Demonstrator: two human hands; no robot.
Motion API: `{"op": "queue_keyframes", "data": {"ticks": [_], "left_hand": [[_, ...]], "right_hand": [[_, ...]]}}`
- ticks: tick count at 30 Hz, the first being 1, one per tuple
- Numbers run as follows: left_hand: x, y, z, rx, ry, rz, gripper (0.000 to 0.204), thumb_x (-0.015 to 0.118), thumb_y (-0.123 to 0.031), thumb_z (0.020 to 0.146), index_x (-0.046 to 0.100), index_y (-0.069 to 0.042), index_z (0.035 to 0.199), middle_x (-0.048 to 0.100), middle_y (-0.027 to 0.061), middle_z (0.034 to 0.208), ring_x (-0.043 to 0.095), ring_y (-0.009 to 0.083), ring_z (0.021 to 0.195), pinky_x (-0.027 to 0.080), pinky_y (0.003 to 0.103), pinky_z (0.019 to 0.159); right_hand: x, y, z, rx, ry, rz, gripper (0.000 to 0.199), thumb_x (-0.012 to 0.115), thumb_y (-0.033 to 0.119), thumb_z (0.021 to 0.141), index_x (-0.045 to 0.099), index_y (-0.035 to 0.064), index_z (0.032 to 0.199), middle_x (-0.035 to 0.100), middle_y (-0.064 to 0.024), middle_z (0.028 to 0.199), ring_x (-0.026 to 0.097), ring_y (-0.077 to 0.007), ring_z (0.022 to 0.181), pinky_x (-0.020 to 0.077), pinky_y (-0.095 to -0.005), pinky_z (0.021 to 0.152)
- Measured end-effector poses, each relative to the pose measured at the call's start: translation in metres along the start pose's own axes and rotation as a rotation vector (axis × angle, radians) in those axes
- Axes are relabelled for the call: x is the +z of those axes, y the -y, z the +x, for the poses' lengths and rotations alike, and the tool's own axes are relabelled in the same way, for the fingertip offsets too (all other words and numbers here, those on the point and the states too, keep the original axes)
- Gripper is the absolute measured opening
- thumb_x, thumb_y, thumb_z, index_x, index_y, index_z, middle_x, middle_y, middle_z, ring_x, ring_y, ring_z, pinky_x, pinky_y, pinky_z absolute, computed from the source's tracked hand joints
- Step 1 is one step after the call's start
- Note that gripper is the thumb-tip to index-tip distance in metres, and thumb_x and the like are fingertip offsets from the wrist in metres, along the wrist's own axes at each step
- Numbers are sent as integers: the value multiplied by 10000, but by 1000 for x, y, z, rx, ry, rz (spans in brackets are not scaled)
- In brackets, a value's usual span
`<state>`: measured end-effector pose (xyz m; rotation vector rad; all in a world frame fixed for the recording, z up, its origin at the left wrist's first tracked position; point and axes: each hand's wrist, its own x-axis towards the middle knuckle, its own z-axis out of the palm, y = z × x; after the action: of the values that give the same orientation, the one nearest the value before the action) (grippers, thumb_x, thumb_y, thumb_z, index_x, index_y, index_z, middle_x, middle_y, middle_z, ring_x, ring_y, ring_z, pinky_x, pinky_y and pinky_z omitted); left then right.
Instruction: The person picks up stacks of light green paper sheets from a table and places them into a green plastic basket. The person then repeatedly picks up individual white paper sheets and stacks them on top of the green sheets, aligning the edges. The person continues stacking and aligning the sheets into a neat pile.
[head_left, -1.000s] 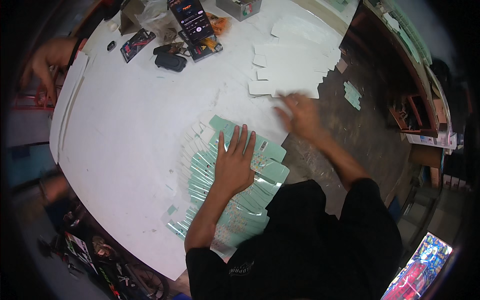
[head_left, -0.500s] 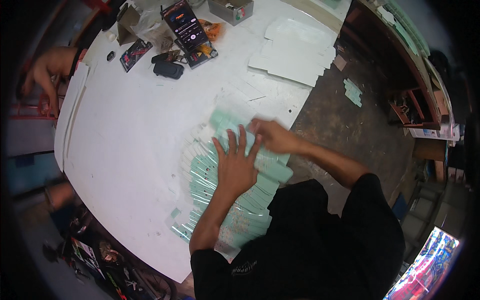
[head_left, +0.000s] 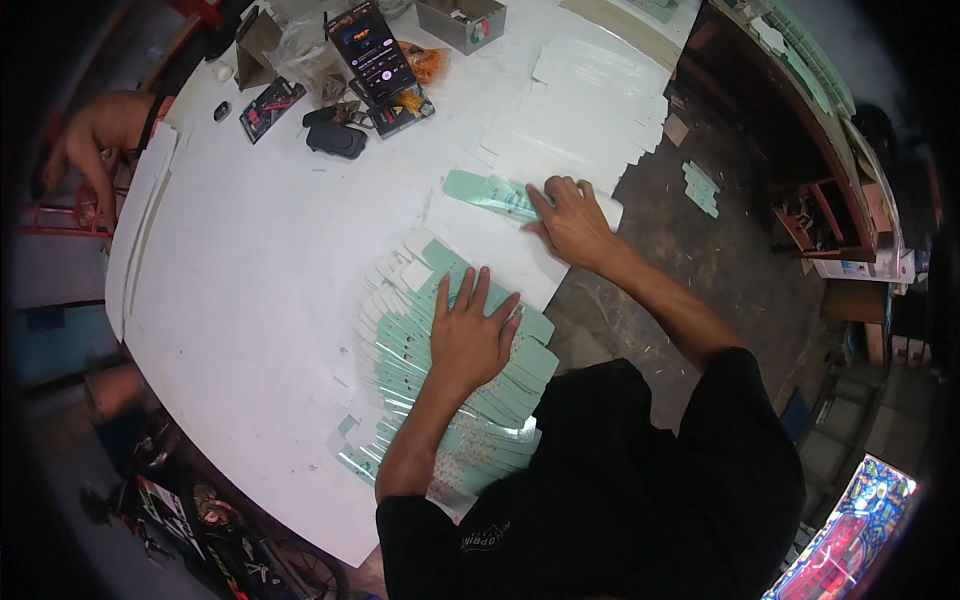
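Note:
Flat green-and-white cardboard carton blanks (head_left: 400, 350) lie fanned out and overlapping along the near edge of the white table. My left hand (head_left: 472, 335) rests on top of the fan, its fingers spread out. Beyond it, my right hand (head_left: 575, 222) pinches the right end of a single flat green carton (head_left: 490, 193), thumb on the near side and fingers curled over it. That carton lies low over the tabletop, apart from the fan. A glossy, clear-looking panel shows on it.
White flat sheets (head_left: 590, 105) are piled at the far right of the table. Behind the fan stand a propped phone (head_left: 370, 50), a black case (head_left: 336, 140) and a grey metal box (head_left: 462, 25). A person (head_left: 105, 140) bends over at the far left. Scraps (head_left: 701, 188) litter the floor.
My right hand has moved away from beside the left hand, farther out and to the right, taking one carton off the fan. The left hand stays nearly in place.

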<state>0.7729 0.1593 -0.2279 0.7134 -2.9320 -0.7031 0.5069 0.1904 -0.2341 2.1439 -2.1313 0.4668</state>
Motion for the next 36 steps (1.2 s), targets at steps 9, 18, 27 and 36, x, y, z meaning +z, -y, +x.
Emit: {"op": "queue_keyframes", "data": {"ticks": [9, 18, 27, 36], "left_hand": [[-13, -3, 3, 80, 49, 133, 950, 755, -525, 829, 445, -32, 1579, 293, 311, 1667, 227, 477, 1575, 67, 743, 1232], [-2, -4, -1, -8, -98, 65, 626, 635, -545, 962, 677, -87, 1387, 557, 233, 1516, 475, 414, 1444, 187, 641, 1241], [-12, -16, -9, -60, -87, 53, 441, 607, -418, 1003, 762, -103, 1270, 621, 219, 1453, 500, 424, 1420, 200, 640, 1240], [-11, -11, -3, -27, -155, 51, 431, 602, -404, 1011, 759, -108, 1283, 604, 211, 1479, 457, 439, 1459, 157, 652, 1253]], "right_hand": [[19, 3, -11, 297, 44, 149, 216, 690, 188, 950, 691, 60, 1124, 728, -227, 1022, 727, -382, 937, 581, -495, 790], [11, -29, -11, 29, -38, 194, 473, 735, 111, 919, 629, 66, 1378, 678, -143, 1087, 656, -344, 1017, 465, -505, 1037], [-1, -30, -10, 269, -54, 584, 436, 731, 188, 952, 612, 26, 1340, 692, -206, 1100, 704, -385, 966, 482, -556, 991], [10, 43, -20, 326, -39, -57, 505, 755, 274, 946, 599, -3, 1340, 627, -271, 1157, 642, -442, 1065, 533, -519, 913]]}}
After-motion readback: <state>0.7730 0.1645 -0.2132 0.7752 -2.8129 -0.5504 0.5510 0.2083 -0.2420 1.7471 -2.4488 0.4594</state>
